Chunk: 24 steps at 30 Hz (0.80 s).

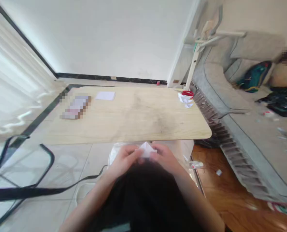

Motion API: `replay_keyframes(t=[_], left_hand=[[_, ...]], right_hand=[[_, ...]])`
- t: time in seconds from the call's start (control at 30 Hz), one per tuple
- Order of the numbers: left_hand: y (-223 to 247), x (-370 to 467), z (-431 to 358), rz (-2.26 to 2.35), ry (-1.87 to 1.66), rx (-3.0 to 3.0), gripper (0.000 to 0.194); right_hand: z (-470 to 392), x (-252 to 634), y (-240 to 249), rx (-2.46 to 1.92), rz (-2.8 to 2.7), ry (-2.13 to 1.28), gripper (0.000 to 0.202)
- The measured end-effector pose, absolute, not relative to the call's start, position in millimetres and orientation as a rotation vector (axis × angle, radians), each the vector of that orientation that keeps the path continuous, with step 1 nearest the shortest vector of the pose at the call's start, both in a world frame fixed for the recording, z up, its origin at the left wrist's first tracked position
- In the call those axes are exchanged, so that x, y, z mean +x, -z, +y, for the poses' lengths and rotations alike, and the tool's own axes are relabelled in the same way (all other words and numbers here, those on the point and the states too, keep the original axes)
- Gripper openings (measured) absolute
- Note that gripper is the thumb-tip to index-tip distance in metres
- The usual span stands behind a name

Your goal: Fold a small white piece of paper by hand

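Note:
Between my two hands, just off the near edge of the table [105,125], is a small folded white paper [147,149] with a pointed top. My left hand [127,158] pinches its left side, thumb on the front face. On the other side, my right hand [164,157] grips the right corner. Some fingers are hidden behind the paper, and the picture is a little blurred. At the far left of the tabletop lies a stack of white paper [105,95]. Several folded white paper pieces [185,99] sit at the far right, beside a red ring-shaped item [188,93].
A pixelated box-like item [76,107] lies on the table's left side. Right of the table stands a grey sofa [230,96] with a dark backpack [255,76] and, at the edge, part of a person. A black metal frame with a strap [47,190] is at lower left.

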<state>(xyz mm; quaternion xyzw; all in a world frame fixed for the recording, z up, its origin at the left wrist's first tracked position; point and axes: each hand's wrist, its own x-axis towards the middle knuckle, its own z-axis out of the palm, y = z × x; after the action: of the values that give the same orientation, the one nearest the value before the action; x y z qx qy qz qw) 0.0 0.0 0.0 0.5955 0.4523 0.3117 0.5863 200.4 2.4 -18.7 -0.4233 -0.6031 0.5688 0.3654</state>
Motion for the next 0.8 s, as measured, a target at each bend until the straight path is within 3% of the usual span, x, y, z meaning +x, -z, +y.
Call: replay_keyframes(t=[0.6, 0.8], left_hand=[[5.5, -9.5, 5.1, 1.047, -0.635, 1.455, 0.038], [-0.4, -10.3, 5.3, 1.065, -0.754, 1.409, 0.04]], right_hand=[[3.1, 196.8, 25.2, -1.092, -1.469, -1.589, 0.015], [3.4, 200.0, 20.9, -1.1, -1.411, -1.597, 0.028]])
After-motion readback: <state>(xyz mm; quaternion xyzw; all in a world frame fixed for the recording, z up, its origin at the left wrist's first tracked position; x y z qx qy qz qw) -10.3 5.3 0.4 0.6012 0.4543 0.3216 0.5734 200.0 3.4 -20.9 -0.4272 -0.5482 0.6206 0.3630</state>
